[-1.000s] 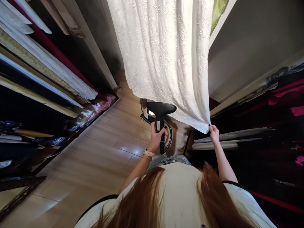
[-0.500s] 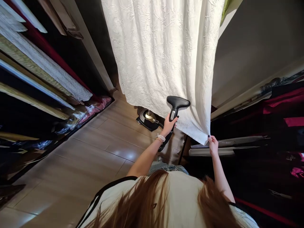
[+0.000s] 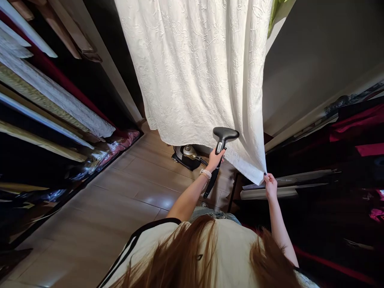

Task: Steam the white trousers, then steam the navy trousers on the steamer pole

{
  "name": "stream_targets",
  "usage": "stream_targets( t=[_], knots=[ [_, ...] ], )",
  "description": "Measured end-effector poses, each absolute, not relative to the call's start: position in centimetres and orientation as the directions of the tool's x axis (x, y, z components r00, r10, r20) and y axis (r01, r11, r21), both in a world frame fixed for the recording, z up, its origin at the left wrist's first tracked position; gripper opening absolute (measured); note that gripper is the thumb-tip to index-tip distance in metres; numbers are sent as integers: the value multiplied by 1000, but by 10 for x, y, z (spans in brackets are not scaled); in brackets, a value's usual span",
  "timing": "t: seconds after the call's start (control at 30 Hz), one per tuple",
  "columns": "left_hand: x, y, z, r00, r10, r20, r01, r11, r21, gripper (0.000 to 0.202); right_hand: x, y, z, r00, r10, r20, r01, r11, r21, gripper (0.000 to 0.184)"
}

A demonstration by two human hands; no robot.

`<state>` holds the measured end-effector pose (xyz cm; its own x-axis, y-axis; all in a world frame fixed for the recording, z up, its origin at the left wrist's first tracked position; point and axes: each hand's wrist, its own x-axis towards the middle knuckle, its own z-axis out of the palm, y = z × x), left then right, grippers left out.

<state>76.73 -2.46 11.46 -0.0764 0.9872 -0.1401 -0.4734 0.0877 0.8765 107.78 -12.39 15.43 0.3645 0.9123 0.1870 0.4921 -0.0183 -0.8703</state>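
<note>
A white embroidered curtain [image 3: 198,72] hangs in front of me, down to near the floor. My left hand [image 3: 215,159] is wrapped round the handle of a black steamer head [image 3: 225,134], whose flat head lies against the cloth near its lower hem. My right hand [image 3: 270,185] pinches the curtain's lower right corner and holds it taut. The steamer's base unit [image 3: 185,154] stands on the floor behind the hem, with a dark hose running from it to the handle.
Rolls of fabric [image 3: 45,96] fill dark shelves along the left, with wrapped bundles [image 3: 120,142] at floor level. More rolls [image 3: 288,185] and red cloth [image 3: 357,124] lie on shelves at the right. A wooden floor [image 3: 120,188] runs between them.
My left hand carried the steamer head right and up, from away from the curtain onto its lower part. My right hand kept its grip on the corner. The view shifted slightly.
</note>
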Motion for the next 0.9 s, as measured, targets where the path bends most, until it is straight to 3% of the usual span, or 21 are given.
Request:
stream_targets(
  t=[0.23, 0.57, 0.9],
  knots=[
    [762, 6, 140, -62, 994, -89, -470, 49, 881, 50, 1077, -127, 158, 406, 909, 95, 363, -65, -929, 40],
    [781, -5, 126, -43, 980, -194, -466, 152, 871, 49, 1076, -123, 167, 419, 908, 17, 250, -98, -963, 37],
    [780, 13, 141, -40, 989, -140, -457, 106, 883, 46, 1070, -131, 171, 385, 921, -65, 181, -145, -973, 37]
  ],
)
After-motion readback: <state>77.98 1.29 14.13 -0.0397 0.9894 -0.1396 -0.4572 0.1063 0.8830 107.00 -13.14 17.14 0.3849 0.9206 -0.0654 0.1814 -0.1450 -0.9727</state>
